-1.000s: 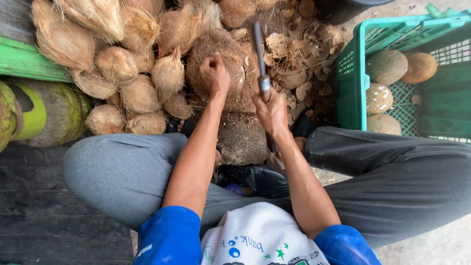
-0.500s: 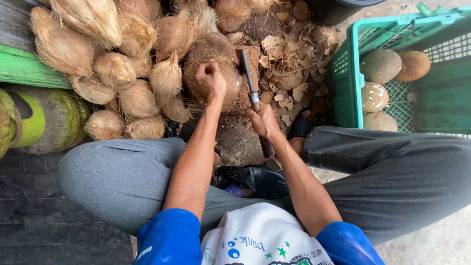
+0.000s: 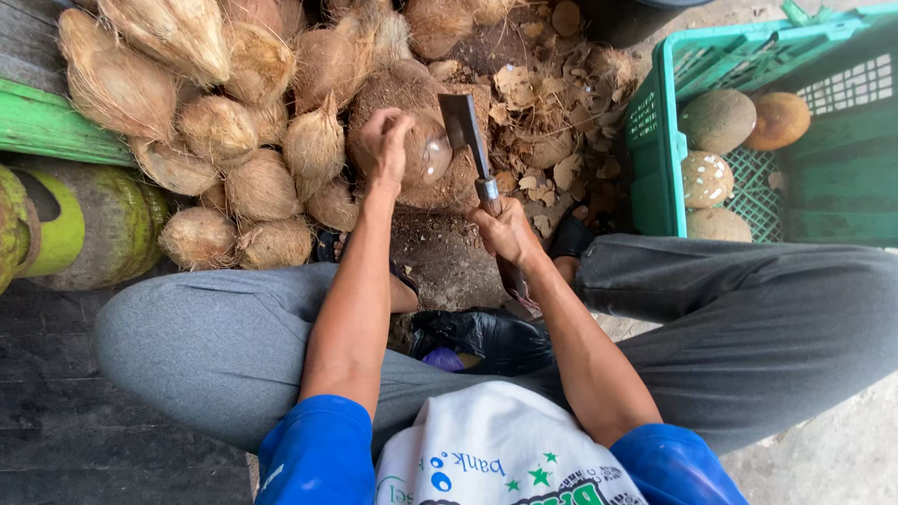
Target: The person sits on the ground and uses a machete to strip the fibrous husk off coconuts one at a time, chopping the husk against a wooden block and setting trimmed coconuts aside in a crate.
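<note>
Two bare hands work: left hand [image 3: 388,140] clasps a husked coconut [image 3: 412,140] on the ground; right hand [image 3: 505,229] clenches a cleaver [image 3: 465,126]. Fingers look best kept clear of the blade.

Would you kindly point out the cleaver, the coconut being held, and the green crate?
cleaver [image 3: 464,131], head view, on the flat of the blade.
coconut [image 3: 426,154], head view, on its bared pale patch.
green crate [image 3: 660,140], head view, on its left wall.
</note>
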The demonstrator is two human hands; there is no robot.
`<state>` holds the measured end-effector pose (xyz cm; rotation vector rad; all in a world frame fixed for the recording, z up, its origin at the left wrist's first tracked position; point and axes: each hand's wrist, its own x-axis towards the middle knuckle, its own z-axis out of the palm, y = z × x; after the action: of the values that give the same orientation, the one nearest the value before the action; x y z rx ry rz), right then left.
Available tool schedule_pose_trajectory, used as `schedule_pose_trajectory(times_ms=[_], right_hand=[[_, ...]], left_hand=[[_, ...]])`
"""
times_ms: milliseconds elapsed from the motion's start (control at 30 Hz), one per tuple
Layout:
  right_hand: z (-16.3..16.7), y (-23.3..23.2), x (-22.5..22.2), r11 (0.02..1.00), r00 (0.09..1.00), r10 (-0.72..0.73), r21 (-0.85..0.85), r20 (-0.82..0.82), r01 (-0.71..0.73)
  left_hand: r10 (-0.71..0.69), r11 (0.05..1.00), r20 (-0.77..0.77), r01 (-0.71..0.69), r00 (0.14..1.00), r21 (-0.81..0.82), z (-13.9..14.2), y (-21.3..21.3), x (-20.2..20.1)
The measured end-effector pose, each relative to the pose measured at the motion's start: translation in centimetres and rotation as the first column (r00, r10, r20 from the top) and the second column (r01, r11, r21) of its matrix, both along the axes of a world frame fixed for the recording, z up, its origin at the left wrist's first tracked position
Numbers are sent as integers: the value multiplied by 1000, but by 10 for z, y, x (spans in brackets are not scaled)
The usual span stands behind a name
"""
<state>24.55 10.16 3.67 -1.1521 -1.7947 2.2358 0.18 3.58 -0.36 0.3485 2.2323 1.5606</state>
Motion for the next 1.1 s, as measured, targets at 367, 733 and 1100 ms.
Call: schedule_pose_trajectory(times_ms=[367, 733, 1100], right_hand=[[50, 15, -15, 940, 943, -245, 182, -224, 287], [70, 18, -18, 943, 918, -226, 164, -326, 290], [57, 12, -19, 956, 946, -219, 143, -239, 257]], left_hand=[[92, 900, -6, -85, 996, -428, 2, 35, 10], [206, 877, -64, -213, 976, -431, -7, 47, 11], [100, 918, -10, -96, 995, -384, -1, 46, 16]])
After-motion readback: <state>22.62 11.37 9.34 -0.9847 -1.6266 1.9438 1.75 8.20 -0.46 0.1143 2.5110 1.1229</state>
